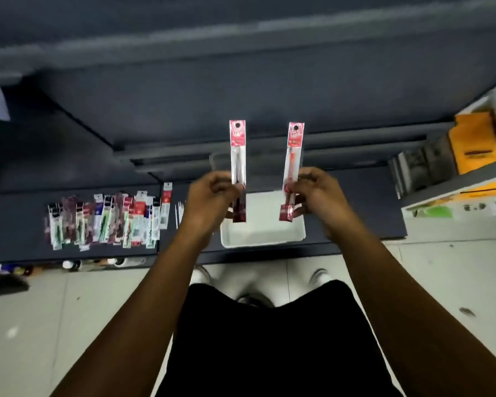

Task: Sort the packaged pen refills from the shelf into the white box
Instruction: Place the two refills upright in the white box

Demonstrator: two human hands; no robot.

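My left hand (212, 196) pinches a red-topped refill pack (238, 156) upright, its clear sleeve showing a dark refill. My right hand (315, 193) pinches a second red-topped refill pack (292, 164) with a red refill inside, also upright. Both packs hang in the air above the white box (264, 230), which sits on the dark shelf (355, 207) and looks empty where I can see its floor. A row of several more packaged refills (106, 222) lies on the shelf to the left.
A few thin white sticks (179, 212) lie between the refill row and the box. An upper dark shelf edge (269, 156) runs behind the packs. Another shelf unit with orange packets (473, 144) stands at right. Pale floor tiles (69, 325) lie below.
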